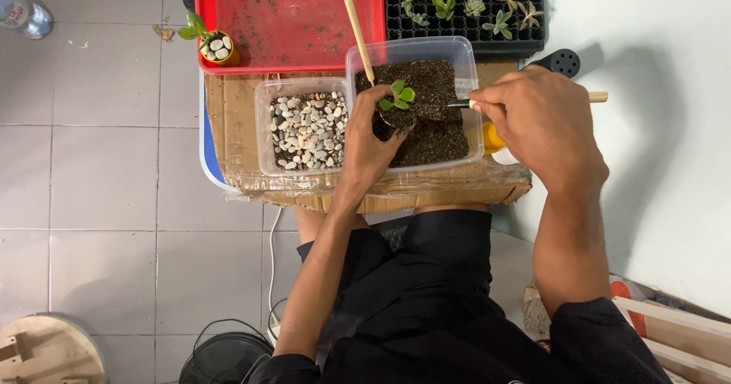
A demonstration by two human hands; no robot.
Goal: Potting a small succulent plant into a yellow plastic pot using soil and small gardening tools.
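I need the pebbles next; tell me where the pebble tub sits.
In the head view, the pebble tub sits on the cardboard-covered surface, just left of the soil tub and in front of the red tray.

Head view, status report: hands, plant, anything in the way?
Left hand holds small plant over soil tub. Right hand grips small trowel, scoop at plant. Wooden stick leans in tub, beside plant.
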